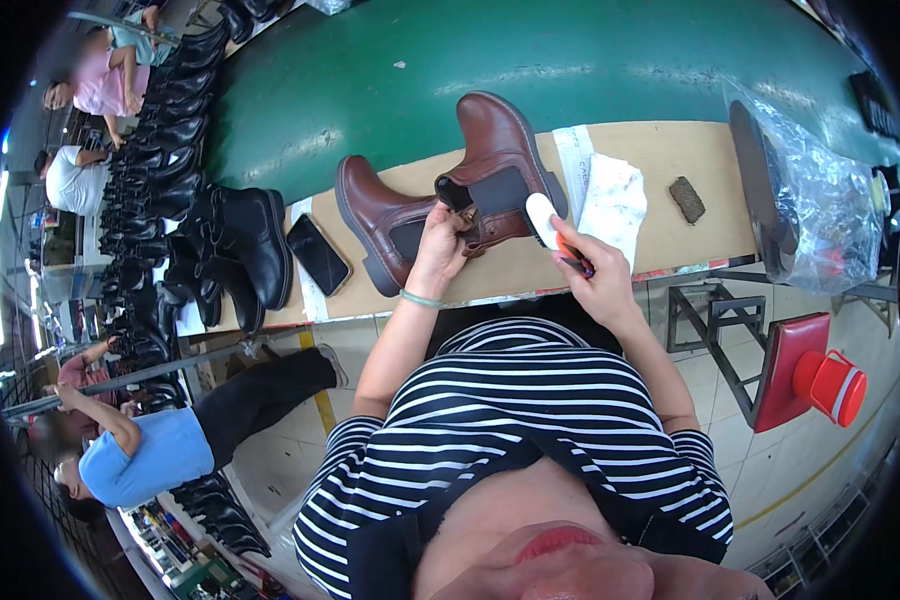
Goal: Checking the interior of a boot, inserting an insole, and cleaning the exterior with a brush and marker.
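On the tan board (pixel 670 150) that lay across the green conveyor belt (pixel 530 60), two brown ankle boots were being worked on, seen from the head camera looking down past a striped shirt. The nearer boot (pixel 375 215) lay on its side, sole toward the left of the board; the second boot (pixel 500 160) stood more upright just behind it, the two touching around the elastic panels. The left hand (pixel 440 250) was curled closed around the upper edge of the lying boot, fingers pinching the leather beside the elastic. The right hand (pixel 595 275) was closed on an orange-handled brush (pixel 548 225), its white head resting against the heel side of the upright boot.

Right of the boots on the same board lay a crumpled white cloth (pixel 610 200) and, farther right, a small dark sponge (pixel 686 198). Left of the boots a dark phone (pixel 318 253) lay flat, and beyond it stood black boots (pixel 245 245) in a cluster.

Judging by this, the brushing looked to be in the middle: the brush was on the upright boot, and I could not tell whether the lying one was finished. Other people worked along the racks of black boots to the far left.
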### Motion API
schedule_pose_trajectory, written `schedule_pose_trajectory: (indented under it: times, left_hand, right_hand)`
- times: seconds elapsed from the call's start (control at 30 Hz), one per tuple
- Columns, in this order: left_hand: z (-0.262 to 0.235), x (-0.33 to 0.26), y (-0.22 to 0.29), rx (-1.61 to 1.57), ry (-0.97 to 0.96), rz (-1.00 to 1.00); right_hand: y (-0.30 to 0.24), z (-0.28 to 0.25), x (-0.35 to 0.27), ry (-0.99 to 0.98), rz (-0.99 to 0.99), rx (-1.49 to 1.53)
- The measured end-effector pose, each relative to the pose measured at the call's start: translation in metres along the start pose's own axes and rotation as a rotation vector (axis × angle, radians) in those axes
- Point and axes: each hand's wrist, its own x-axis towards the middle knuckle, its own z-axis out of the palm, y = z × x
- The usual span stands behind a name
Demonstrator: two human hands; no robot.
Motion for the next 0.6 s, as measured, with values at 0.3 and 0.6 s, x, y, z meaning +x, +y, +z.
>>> schedule_pose_trajectory:
  times: [0.3, 0.6]
  left_hand:
    - [0.001, 0.003, 0.001, 0.109, -0.019, 0.007]
    - [0.053, 0.0, 0.011, 0.076, -0.129, 0.065]
  right_hand:
    - [-0.054, 0.025, 0.041, -0.378, -0.068, -0.021]
    - [0.028, -0.074, 0.042, 0.246, 0.476, -0.316]
